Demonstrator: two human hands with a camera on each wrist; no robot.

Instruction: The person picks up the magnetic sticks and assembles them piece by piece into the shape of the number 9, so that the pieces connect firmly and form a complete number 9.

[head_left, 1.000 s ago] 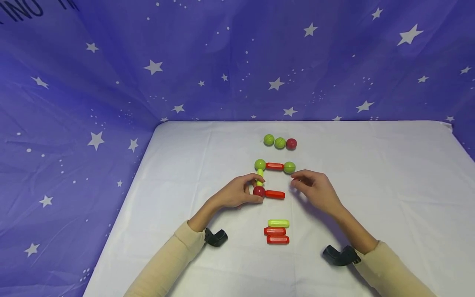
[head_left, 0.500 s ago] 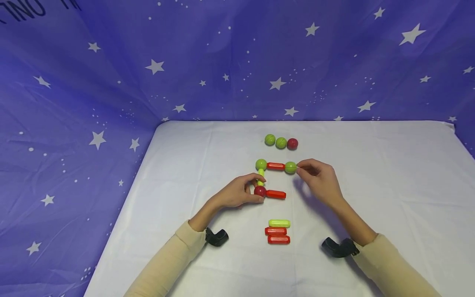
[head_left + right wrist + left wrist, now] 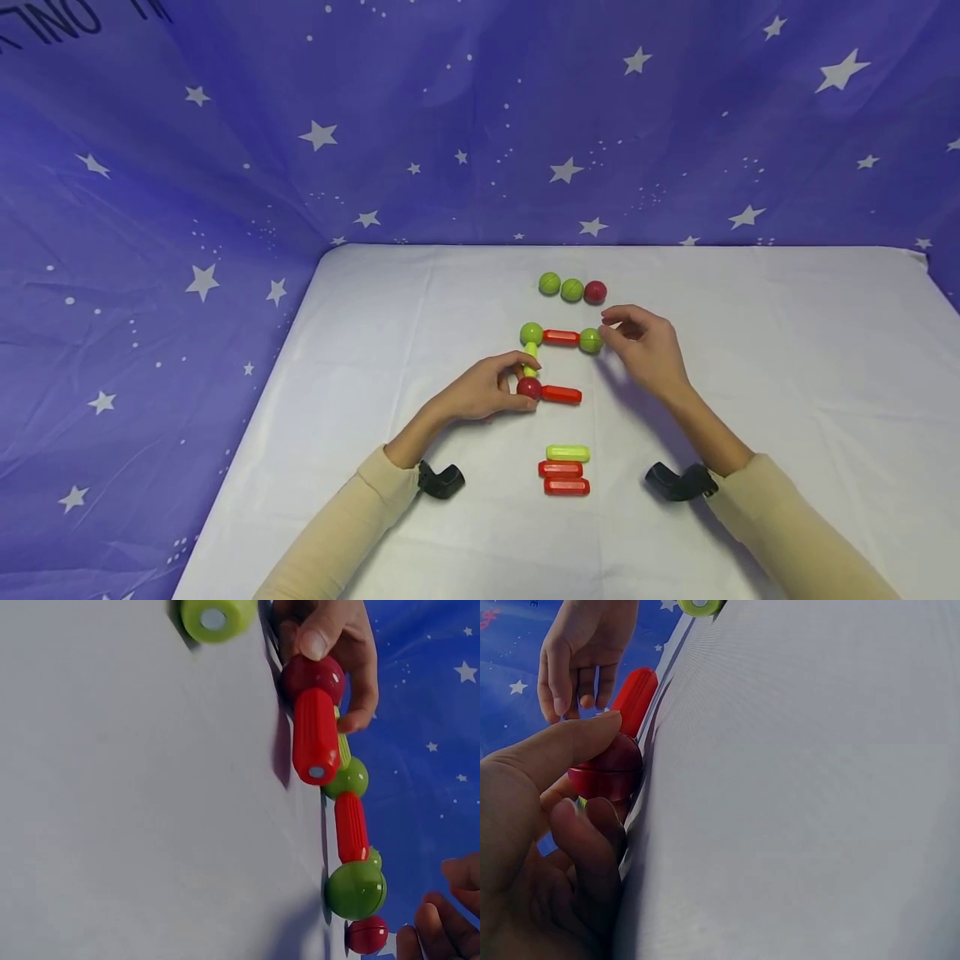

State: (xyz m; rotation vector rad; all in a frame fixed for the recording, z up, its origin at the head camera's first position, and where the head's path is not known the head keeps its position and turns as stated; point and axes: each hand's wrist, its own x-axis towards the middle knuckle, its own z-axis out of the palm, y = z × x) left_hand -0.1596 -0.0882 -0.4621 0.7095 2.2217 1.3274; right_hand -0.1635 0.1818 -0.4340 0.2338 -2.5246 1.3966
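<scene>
My left hand [image 3: 480,390] grips a dark red ball [image 3: 528,388], thumb on one side and fingers on the other. From that ball a red rod [image 3: 562,395] points right. A yellow-green rod [image 3: 531,354], partly behind my fingers, links it to a green ball [image 3: 532,333]. Another red rod [image 3: 561,337] joins this one to a second green ball [image 3: 591,340]. Just right of the second ball is my right hand [image 3: 651,350], thumb and fingers apart and nothing between them. In the right wrist view the red rod's free end [image 3: 316,772] shows a silver disc.
Behind the joined pieces, two loose green balls [image 3: 561,286] and a dark red ball [image 3: 596,292] lie in a row. Nearer me lie a yellow-green rod [image 3: 567,452] and two red rods [image 3: 564,477]. A starred blue cloth [image 3: 480,125] hangs behind the white table [image 3: 750,375].
My right hand has moved away from me, up to the second green ball, and its fingers have spread a little. The left hand keeps its hold on the red ball.
</scene>
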